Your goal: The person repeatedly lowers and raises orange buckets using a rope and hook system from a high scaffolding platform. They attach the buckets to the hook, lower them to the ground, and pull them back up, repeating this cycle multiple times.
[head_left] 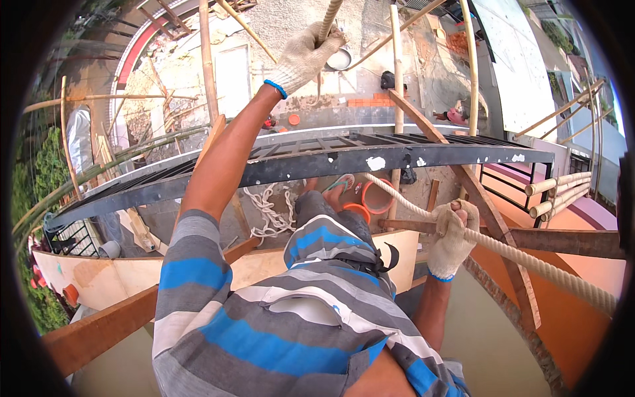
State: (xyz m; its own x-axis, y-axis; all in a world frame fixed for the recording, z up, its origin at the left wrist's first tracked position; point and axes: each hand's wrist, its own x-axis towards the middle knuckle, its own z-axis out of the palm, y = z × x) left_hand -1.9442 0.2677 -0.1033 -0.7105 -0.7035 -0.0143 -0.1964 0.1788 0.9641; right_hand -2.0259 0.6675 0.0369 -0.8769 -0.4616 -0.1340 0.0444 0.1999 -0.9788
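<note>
Nearest on the right, the gloved right hand is closed around a thick twisted rope leading off rightward. Farther, a loose rope heap lies left of two orange tubs. Across the black metal railing, the gloved left hand grips an upright rope length. Bamboo poles stand farther out.

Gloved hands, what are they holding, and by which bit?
Both hold pale rope: the left hand, a stretch leaving the picture's top; the right hand, a stretch with rope on both sides.
</note>
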